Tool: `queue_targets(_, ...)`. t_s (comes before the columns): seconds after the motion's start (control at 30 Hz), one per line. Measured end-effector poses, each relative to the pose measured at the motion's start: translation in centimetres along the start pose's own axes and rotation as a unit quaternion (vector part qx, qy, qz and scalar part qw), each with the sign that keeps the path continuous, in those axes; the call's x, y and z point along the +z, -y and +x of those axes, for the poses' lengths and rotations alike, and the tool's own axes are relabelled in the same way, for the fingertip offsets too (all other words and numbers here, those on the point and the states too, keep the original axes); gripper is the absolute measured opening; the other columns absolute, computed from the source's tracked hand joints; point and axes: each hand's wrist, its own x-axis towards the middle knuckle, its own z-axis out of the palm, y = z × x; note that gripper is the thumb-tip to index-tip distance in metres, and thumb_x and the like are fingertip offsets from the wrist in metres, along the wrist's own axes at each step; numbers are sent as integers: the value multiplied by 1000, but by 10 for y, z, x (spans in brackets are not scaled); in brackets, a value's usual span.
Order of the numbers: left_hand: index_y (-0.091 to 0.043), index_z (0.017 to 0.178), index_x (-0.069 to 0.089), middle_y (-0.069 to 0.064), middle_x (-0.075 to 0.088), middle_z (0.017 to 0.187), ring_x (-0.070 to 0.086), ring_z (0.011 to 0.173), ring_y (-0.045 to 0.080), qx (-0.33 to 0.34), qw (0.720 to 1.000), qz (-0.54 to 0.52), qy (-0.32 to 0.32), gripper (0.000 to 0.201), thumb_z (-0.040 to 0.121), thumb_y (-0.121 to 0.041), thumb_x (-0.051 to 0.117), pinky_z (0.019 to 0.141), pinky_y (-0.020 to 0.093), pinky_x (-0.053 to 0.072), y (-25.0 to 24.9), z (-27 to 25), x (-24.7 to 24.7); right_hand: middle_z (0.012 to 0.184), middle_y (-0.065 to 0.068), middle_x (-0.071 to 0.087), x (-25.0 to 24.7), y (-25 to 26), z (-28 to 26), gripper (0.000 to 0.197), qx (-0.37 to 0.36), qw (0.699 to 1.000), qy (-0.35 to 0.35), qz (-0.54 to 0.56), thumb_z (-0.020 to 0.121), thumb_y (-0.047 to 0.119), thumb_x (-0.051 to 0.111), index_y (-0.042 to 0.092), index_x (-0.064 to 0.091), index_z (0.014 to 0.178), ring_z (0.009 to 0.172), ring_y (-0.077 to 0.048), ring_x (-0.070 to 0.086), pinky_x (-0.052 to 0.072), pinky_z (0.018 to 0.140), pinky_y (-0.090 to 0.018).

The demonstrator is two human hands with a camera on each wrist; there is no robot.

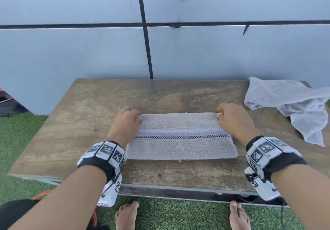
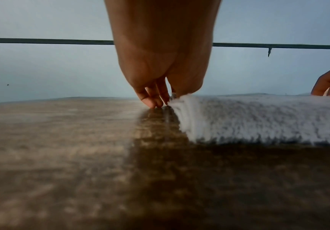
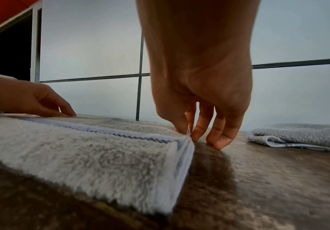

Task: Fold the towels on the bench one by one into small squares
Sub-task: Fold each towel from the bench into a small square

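Observation:
A pale grey towel [image 1: 180, 137] with a blue band and a black checked stripe lies folded into a long rectangle in the middle of the wooden bench [image 1: 89, 122]. My left hand [image 1: 127, 121] pinches its far left corner, thumb and fingers down on the wood in the left wrist view [image 2: 167, 99]. At the far right corner my right hand [image 1: 227, 117] pinches the towel's edge [image 3: 187, 133] between thumb and forefinger. The towel's thick pile [image 2: 258, 118] fills the wrist views.
A second, crumpled light grey towel [image 1: 289, 103] lies at the bench's far right corner, partly hanging over the edge. A tiled wall [image 1: 160, 42] stands right behind the bench. Green artificial grass [image 1: 21, 135] surrounds it, and my bare feet [image 1: 126, 215] stand at the near edge.

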Motion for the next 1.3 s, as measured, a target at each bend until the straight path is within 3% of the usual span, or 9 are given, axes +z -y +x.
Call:
queue_targets(0.33,-23,93,53,-4,57,98,56,90,18,59,988,79,123,10,96,-25,63,75,28,42,-1,-1,-40,95,-5,62,-15,0,-22,11,6,999,36,9,94,16,54,22,52,85,80,-24,59,45,65,-34)
queue_targets(0.5,-20,102,57,-12,52,83,52,82,17,127,991,44,16,9,96,-22,63,66,27,37,-16,-5,-74,75,5,59,-53,3,-31,15,-39,994,-63,81,91,10,61,20,58,79,72,-17,55,37,63,-32)
queue_targets(0.6,-12,106,65,-18,44,82,46,78,13,191,977,15,-88,13,94,-16,65,72,24,33,-26,-11,-97,83,1,66,-79,1,-37,8,-88,976,-150,129,91,11,64,16,69,89,81,-21,59,36,70,-29)
queue_targets(0.7,-7,103,68,-7,49,88,47,77,15,239,951,-8,-197,14,90,-12,70,70,27,39,-28,-25,-110,92,-1,68,-96,-1,-50,10,-113,955,-224,158,88,8,68,14,73,94,83,-20,62,38,75,-26)
queue_targets(0.83,-17,103,66,-6,53,97,50,80,11,252,945,5,-210,16,88,-17,72,65,26,43,-19,-61,-97,94,3,63,-82,-10,-90,14,-110,946,-226,207,88,3,68,15,71,96,81,-17,62,45,81,-24)
queue_targets(0.9,-27,105,62,-11,51,102,54,77,10,204,973,0,-106,22,86,-23,72,65,23,45,-9,-81,-79,95,4,62,-58,-22,-108,22,-90,973,-126,174,88,0,64,20,69,96,84,-17,63,44,76,-23)
queue_targets(1.0,-34,120,49,-11,56,114,58,96,11,57,995,-16,83,42,86,-35,73,85,29,51,2,-107,-50,106,0,64,-21,-36,-127,26,-31,985,14,167,94,2,53,21,63,108,93,-16,62,46,76,-25)
queue_targets(1.13,-16,118,60,-1,67,106,59,88,11,-68,996,-7,55,39,95,-48,59,75,23,45,-2,-116,-28,101,-1,63,-1,-33,-137,8,56,978,-8,200,98,20,54,19,59,104,80,-7,54,38,62,-19)
queue_targets(1.3,-17,68,51,-6,54,59,49,52,12,-104,994,-11,40,38,92,-44,65,54,26,39,-11,-107,-20,68,-11,59,-1,-24,-131,35,81,986,-3,148,98,33,58,6,56,75,62,-21,55,41,57,-30)
